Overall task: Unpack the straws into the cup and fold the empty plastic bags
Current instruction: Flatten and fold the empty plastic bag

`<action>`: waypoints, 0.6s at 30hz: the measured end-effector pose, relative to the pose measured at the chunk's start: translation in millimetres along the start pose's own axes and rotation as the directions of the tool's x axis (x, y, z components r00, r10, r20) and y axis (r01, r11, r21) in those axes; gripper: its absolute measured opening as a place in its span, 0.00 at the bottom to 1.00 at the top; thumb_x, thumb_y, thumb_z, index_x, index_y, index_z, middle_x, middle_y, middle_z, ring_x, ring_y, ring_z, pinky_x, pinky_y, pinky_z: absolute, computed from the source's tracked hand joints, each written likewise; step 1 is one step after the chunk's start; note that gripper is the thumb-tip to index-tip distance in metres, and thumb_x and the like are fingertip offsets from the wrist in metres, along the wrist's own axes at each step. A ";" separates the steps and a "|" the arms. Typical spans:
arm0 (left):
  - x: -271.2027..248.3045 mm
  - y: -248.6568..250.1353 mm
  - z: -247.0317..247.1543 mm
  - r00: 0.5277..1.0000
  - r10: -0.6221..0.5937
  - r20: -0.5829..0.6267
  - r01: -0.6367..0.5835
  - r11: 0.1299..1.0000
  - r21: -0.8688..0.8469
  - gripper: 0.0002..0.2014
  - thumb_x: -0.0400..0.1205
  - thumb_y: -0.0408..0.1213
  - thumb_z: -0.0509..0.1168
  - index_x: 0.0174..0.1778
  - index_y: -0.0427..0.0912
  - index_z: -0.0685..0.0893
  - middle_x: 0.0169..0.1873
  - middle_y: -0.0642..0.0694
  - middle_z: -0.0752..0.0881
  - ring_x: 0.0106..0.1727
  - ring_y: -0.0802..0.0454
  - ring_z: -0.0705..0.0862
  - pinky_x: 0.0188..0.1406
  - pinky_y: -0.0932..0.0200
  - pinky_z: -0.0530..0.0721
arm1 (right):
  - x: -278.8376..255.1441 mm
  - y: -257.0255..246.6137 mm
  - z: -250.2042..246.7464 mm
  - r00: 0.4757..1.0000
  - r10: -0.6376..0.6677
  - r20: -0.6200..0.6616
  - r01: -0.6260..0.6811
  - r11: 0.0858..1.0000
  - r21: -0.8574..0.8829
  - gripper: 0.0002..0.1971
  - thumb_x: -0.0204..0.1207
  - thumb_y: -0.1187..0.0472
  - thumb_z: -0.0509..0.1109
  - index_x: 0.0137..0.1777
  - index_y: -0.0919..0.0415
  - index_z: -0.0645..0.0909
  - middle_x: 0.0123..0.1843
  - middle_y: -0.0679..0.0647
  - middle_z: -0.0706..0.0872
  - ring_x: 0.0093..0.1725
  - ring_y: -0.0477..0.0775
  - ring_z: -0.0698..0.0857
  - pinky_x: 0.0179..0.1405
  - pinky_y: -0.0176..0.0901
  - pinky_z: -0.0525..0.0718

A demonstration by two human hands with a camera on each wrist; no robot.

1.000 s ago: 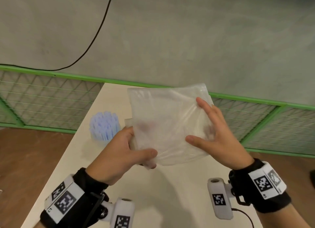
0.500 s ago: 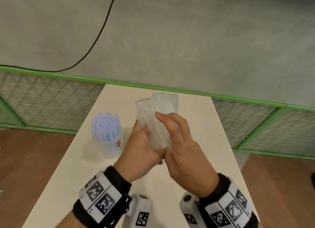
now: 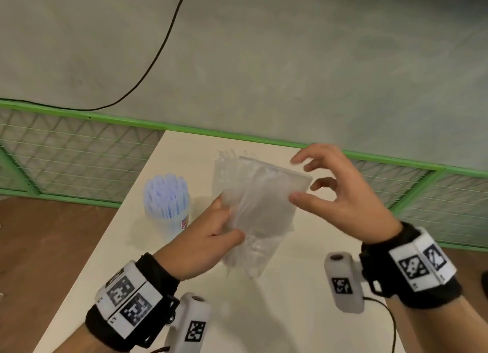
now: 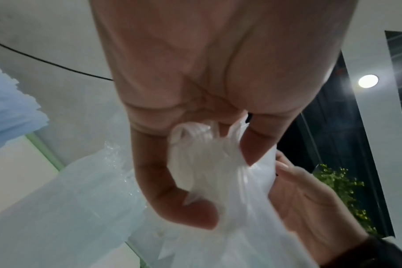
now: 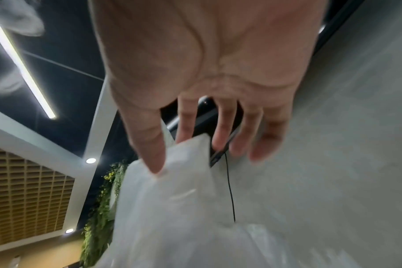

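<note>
2 hands hold 1 clear plastic bag (image 3: 260,210) above the white table (image 3: 298,310) at centre frame in the head view. Its long axis runs from lower left to upper right, the far corner pointing toward the right hand and the crumpled lower end hanging below the left thumb. The left hand (image 3: 208,243) grips the bag's lower left part, thumb in front and fingers curled behind; the left wrist view shows the film bunched and pinched between thumb and fingertips (image 4: 190,212). The right hand (image 3: 343,199) sits at the upper right corner, fingers spread and loosely bent. Its thumb (image 3: 303,198) touches the bag's right edge; in the right wrist view the thumb (image 5: 149,145) and index finger meet the film's corner, while the other 3 fingers stand apart and clear of it. Left of the bag, at centre left of the frame, a clear cup (image 3: 175,224) stands upright on the table, filled with pale blue straws (image 3: 166,194) pointing upward. A small red and white label on the cup is too small to read. Square black-and-white markers sit on both wristbands.
</note>
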State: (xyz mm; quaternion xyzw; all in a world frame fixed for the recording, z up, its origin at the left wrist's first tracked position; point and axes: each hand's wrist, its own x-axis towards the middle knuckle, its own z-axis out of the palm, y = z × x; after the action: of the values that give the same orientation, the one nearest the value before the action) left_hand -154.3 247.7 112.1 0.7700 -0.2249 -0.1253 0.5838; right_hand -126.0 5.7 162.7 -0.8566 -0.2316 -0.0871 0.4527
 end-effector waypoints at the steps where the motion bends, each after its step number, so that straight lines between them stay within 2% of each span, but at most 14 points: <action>1: 0.2 0.6 -0.5 1.000 -0.012 0.000 0.012 1.000 -0.017 0.20 0.78 0.35 0.59 0.62 0.62 0.78 0.62 0.75 0.74 0.69 0.74 0.72 0.64 0.79 0.70 | 3.8 1.7 -3.5 0.995 0.043 0.094 -0.049 0.997 0.058 0.16 0.67 0.49 0.80 0.53 0.43 0.82 0.61 0.46 0.82 0.59 0.51 0.83 0.49 0.52 0.85; 3: 0.6 0.7 -1.5 1.000 -0.017 0.009 0.017 0.999 -0.050 0.23 0.75 0.34 0.57 0.62 0.61 0.79 0.63 0.73 0.75 0.69 0.73 0.72 0.62 0.79 0.71 | 10.3 4.5 -7.6 0.981 0.071 0.182 -0.095 0.988 0.123 0.11 0.68 0.51 0.83 0.46 0.51 0.85 0.50 0.50 0.88 0.49 0.51 0.86 0.44 0.60 0.84; 5: 0.2 0.4 -1.0 1.000 -0.003 0.018 0.004 0.999 -0.040 0.24 0.74 0.32 0.55 0.62 0.57 0.82 0.62 0.68 0.76 0.68 0.71 0.73 0.60 0.79 0.70 | 17.4 4.3 -9.7 0.986 0.046 0.159 -0.068 0.988 0.137 0.12 0.67 0.53 0.83 0.43 0.58 0.86 0.42 0.59 0.88 0.40 0.52 0.83 0.41 0.58 0.82; 8: 0.6 -1.9 0.5 0.999 -0.036 -0.019 0.034 0.995 -0.093 0.24 0.73 0.33 0.53 0.61 0.47 0.85 0.62 0.58 0.78 0.65 0.63 0.77 0.54 0.74 0.79 | 23.6 4.7 -7.7 0.999 0.035 0.013 -0.037 0.951 0.308 0.15 0.67 0.58 0.82 0.51 0.60 0.84 0.39 0.59 0.87 0.40 0.51 0.85 0.44 0.50 0.85; 10: 1.7 -3.4 0.9 0.996 -0.081 -0.036 0.072 0.977 -0.202 0.23 0.73 0.36 0.54 0.60 0.47 0.86 0.62 0.54 0.81 0.64 0.56 0.80 0.50 0.66 0.83 | 22.7 6.4 0.8 0.993 0.093 -0.075 -0.047 0.879 0.474 0.21 0.65 0.63 0.80 0.58 0.57 0.81 0.41 0.56 0.87 0.40 0.51 0.86 0.45 0.41 0.86; 12: 1.7 -3.3 0.3 0.992 -0.128 -0.005 0.117 0.923 -0.366 0.20 0.75 0.46 0.59 0.62 0.55 0.85 0.62 0.53 0.86 0.64 0.53 0.84 0.52 0.60 0.85 | 19.7 10.8 10.7 0.984 0.135 -0.115 -0.059 0.859 0.508 0.23 0.63 0.63 0.81 0.59 0.56 0.81 0.41 0.56 0.88 0.40 0.52 0.87 0.45 0.41 0.87; 13: 0.9 -2.0 0.3 0.991 -0.137 0.010 0.129 0.906 -0.404 0.19 0.74 0.54 0.62 0.60 0.60 0.86 0.60 0.54 0.88 0.63 0.55 0.85 0.54 0.62 0.86 | 18.2 11.9 14.4 0.982 0.144 -0.120 -0.066 0.864 0.498 0.23 0.63 0.64 0.81 0.58 0.55 0.81 0.40 0.57 0.88 0.40 0.53 0.87 0.44 0.41 0.87; 14: 0.8 -1.2 0.4 0.991 -0.132 0.008 0.124 0.912 -0.391 0.20 0.72 0.60 0.63 0.57 0.62 0.87 0.59 0.56 0.88 0.62 0.57 0.86 0.57 0.62 0.85 | 17.2 12.3 16.3 0.980 0.151 -0.128 -0.071 0.871 0.486 0.23 0.62 0.64 0.82 0.57 0.55 0.81 0.40 0.57 0.88 0.39 0.54 0.87 0.42 0.41 0.87; 15: 1.9 -2.6 1.3 0.992 -0.122 -0.014 0.110 0.936 -0.334 0.21 0.71 0.63 0.64 0.55 0.59 0.89 0.58 0.56 0.88 0.61 0.58 0.86 0.60 0.60 0.84 | 17.0 12.0 17.5 0.979 0.149 -0.139 -0.065 0.874 0.482 0.23 0.62 0.64 0.82 0.56 0.55 0.81 0.40 0.57 0.88 0.39 0.54 0.87 0.42 0.40 0.87; 17: 4.7 -5.3 3.9 0.992 -0.099 -0.079 0.081 0.976 -0.205 0.20 0.76 0.59 0.67 0.54 0.50 0.90 0.61 0.53 0.85 0.62 0.56 0.86 0.66 0.50 0.82 | 17.9 11.6 19.5 0.976 0.143 -0.164 -0.040 0.860 0.509 0.23 0.62 0.62 0.85 0.56 0.53 0.82 0.40 0.56 0.88 0.40 0.53 0.87 0.43 0.42 0.87; 18: 6.6 -6.5 4.8 0.991 -0.084 -0.099 0.065 0.982 -0.179 0.17 0.78 0.55 0.67 0.55 0.49 0.90 0.62 0.51 0.85 0.63 0.55 0.85 0.68 0.46 0.81 | 18.3 12.6 20.9 0.976 0.142 -0.167 -0.035 0.851 0.524 0.24 0.62 0.60 0.86 0.57 0.53 0.82 0.41 0.54 0.89 0.41 0.53 0.87 0.45 0.43 0.87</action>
State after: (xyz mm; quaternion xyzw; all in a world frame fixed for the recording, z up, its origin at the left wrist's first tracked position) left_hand -149.5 241.8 105.0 0.7290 -0.1524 -0.1253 0.6554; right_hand -105.2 22.5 148.0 -0.6997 -0.1601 -0.0858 0.6909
